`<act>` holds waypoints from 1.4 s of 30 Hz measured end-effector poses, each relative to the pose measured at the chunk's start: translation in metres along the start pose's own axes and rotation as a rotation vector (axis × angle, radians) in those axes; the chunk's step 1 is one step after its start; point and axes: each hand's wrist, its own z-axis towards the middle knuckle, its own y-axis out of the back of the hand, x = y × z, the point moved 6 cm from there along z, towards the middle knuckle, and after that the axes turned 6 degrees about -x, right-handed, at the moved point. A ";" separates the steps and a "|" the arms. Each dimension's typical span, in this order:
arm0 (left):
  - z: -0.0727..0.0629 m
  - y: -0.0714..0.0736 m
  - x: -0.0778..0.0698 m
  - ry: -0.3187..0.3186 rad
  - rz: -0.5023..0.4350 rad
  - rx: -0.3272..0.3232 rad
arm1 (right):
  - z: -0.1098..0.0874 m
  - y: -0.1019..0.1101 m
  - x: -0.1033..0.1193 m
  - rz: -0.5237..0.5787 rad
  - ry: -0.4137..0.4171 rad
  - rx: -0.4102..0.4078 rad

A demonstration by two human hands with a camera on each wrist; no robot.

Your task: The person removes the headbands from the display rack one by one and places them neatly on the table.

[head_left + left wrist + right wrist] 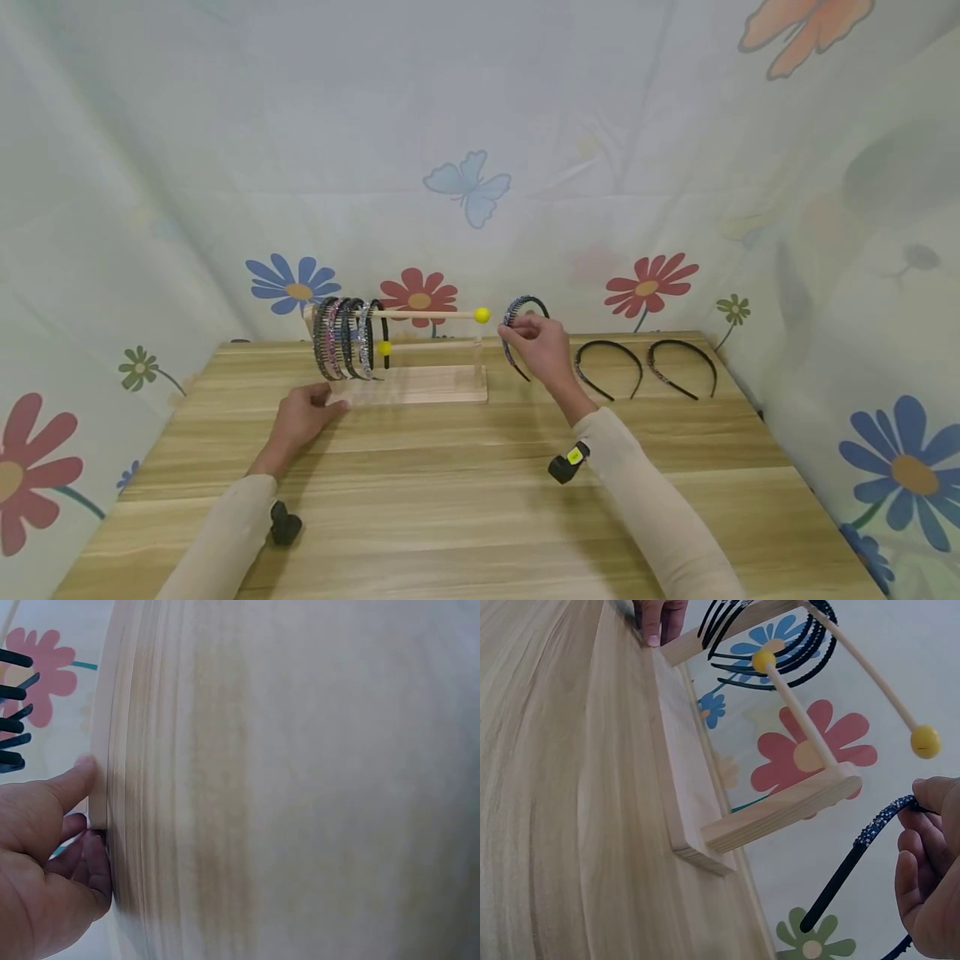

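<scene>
My right hand (546, 350) pinches a dark headband (877, 825) set with blue and silver beads, between thumb and fingers. It is held up just right of the yellow ball (482, 315) that caps the stand's upper rod. My left hand (300, 417) grips the near left corner of the wooden stand (438, 385), its thumb on the base's edge in the left wrist view. Several glittery headbands (347, 342) hang together at the left end of the upper rod. A second yellow ball (764, 661) tips the lower rod, which comes from the right upright.
Two more headbands lie on the table to the right, a black one (607, 342) and another with a beaded side (678, 341). The wood-grain table (420, 500) meets a flower-printed cloth (360, 167) behind and at both sides.
</scene>
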 end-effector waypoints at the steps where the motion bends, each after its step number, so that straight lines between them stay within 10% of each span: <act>1: 0.000 0.000 0.000 -0.001 -0.002 0.000 | 0.000 -0.002 -0.004 -0.005 -0.002 -0.002; 42: 0.000 0.000 0.003 -0.004 0.014 -0.018 | 0.008 -0.031 -0.066 -0.265 -0.104 0.004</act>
